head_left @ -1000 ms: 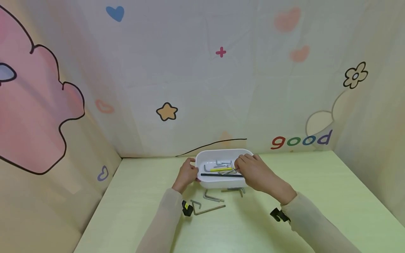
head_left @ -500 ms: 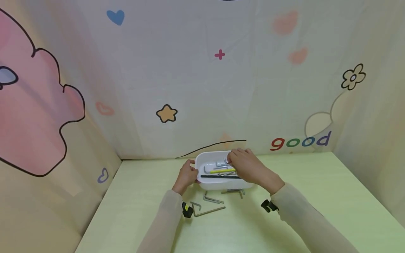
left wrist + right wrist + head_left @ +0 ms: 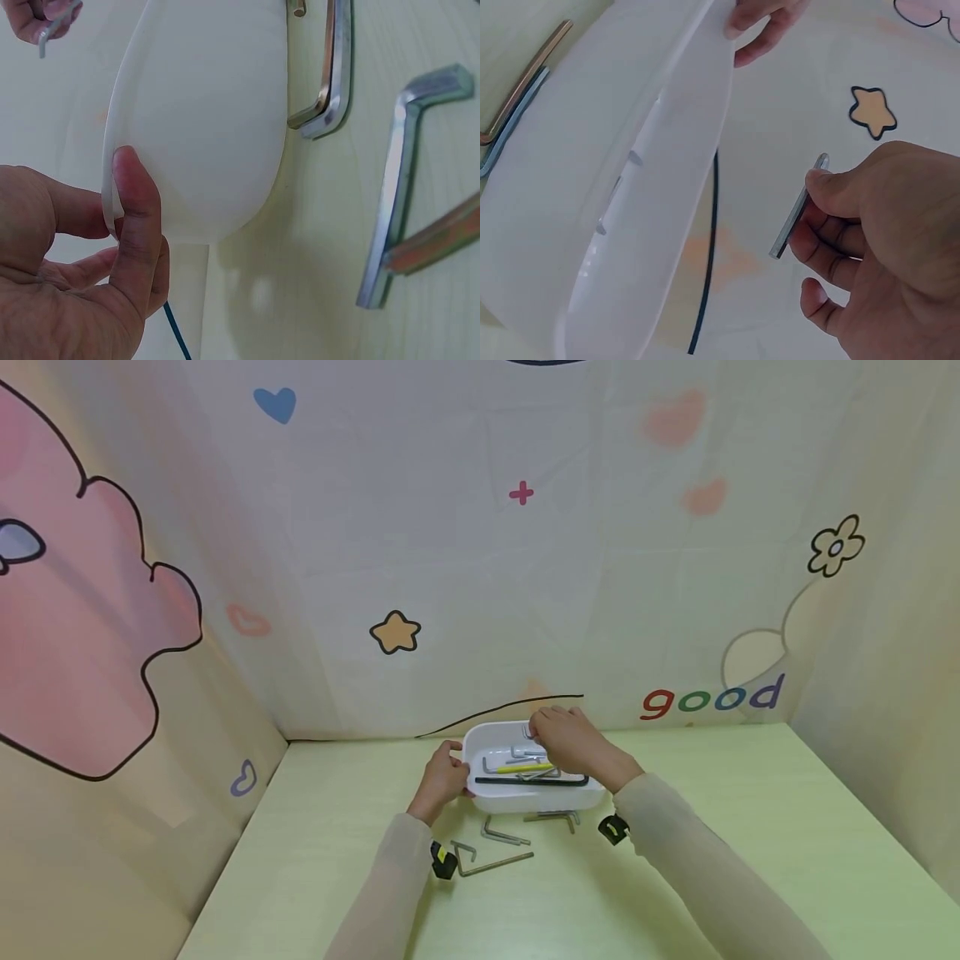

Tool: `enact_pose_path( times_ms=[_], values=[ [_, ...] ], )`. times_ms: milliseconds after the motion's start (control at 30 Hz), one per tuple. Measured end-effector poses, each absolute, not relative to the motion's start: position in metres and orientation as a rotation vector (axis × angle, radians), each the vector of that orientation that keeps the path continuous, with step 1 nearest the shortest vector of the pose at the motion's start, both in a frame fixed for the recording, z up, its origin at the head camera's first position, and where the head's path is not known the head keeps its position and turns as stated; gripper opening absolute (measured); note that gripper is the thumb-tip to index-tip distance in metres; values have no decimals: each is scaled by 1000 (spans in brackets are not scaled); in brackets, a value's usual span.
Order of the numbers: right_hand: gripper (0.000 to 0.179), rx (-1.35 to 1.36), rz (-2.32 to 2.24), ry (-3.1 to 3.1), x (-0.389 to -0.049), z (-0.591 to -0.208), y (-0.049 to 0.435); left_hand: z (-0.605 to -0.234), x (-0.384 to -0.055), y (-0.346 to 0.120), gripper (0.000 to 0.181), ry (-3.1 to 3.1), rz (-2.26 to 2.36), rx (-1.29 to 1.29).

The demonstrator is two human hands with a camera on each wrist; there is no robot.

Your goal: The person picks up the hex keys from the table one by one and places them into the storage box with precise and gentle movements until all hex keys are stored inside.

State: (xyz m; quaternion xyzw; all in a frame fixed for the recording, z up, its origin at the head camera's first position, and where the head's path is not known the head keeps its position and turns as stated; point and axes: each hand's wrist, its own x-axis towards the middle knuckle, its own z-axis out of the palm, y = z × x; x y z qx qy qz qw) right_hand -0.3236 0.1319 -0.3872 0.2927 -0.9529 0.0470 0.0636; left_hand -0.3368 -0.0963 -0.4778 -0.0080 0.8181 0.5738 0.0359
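A white plastic tub [image 3: 517, 802] stands at the back of the table, holding several hex keys, among them a yellow one [image 3: 525, 768] and a long black one [image 3: 528, 782]. My left hand [image 3: 441, 779] grips the tub's left rim, thumb outside the wall in the left wrist view. Over the tub's back right part, my right hand [image 3: 573, 745] pinches a small silver hex key [image 3: 793, 221] between thumb and fingers. Its short bent end shows in the left wrist view; my fingers cover part of it.
Several hex keys lie on the pale green table [image 3: 585, 902] in front of the tub: a long brownish one [image 3: 497, 864], a small silver one [image 3: 390, 180], a pair [image 3: 504, 835] and another group [image 3: 553, 816]. A printed cloth [image 3: 465, 527] hangs close behind.
My right hand has moved left and slightly toward the back over the tub with the hex key, uncovering the black key's bent end. My left hand stays on the rim.
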Motion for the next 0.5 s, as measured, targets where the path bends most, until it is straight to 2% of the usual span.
enact_pose_path(
  times_ms=[500],
  values=[
    [9, 839, 111, -3061, -356, -401, 121, -480, -337, -98, 43, 2508, 1761, -21]
  ],
)
